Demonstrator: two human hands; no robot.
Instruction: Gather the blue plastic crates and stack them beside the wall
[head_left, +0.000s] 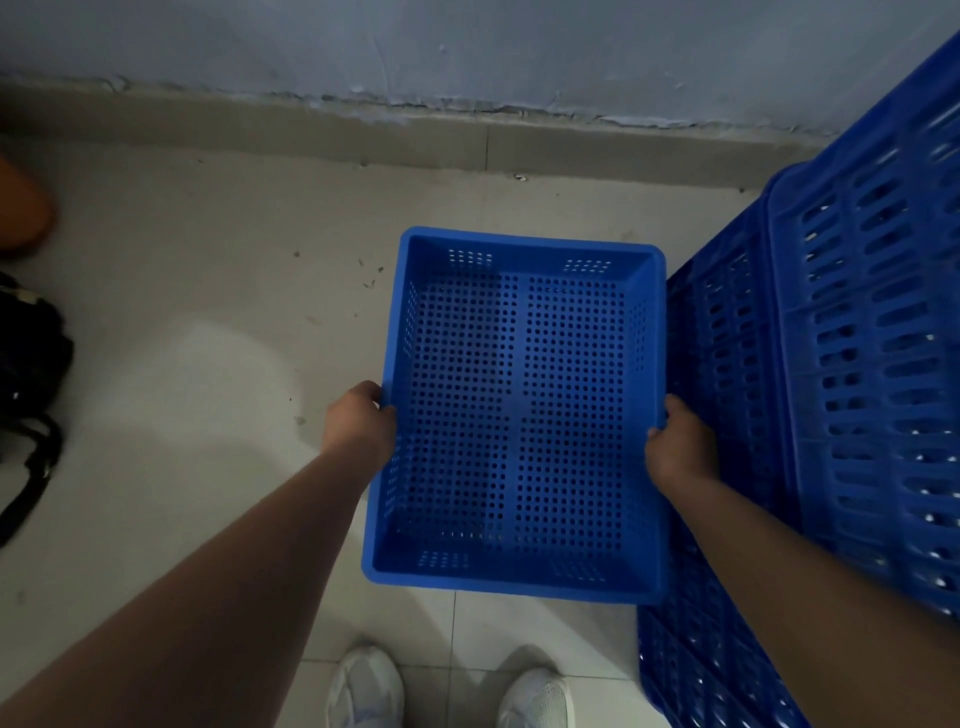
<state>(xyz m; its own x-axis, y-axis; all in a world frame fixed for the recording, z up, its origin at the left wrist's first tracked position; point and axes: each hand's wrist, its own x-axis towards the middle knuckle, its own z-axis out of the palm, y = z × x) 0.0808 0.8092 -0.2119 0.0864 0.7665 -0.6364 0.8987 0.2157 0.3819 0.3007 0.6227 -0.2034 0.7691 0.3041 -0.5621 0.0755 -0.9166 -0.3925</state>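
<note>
Pale floor tiles run up to a grey wall with a scuffed skirting strip along its foot, and the light is dim. At the middle, a shallow blue crate with a perforated bottom is held level over the floor, short of the wall and empty. The left hand is closed around its left rim, and the right hand is closed around its right rim, thumbs hooked over the edges. Whether the crate is resting on the tiles or just above them cannot be told.

Just beside it on the right stands a tall stack of larger slotted crates, close to the wall, with more blue plastic reaching toward the near right corner. That suggests part of the gathering is already done. The held crate seems to be one more arrival, not yet set in its final spot. What is left, as far as can be judged, is placing it by the wall or on a pile, and fetching any others out of view.

White shoes show at the near edge, and a dark bag sits far left.
</note>
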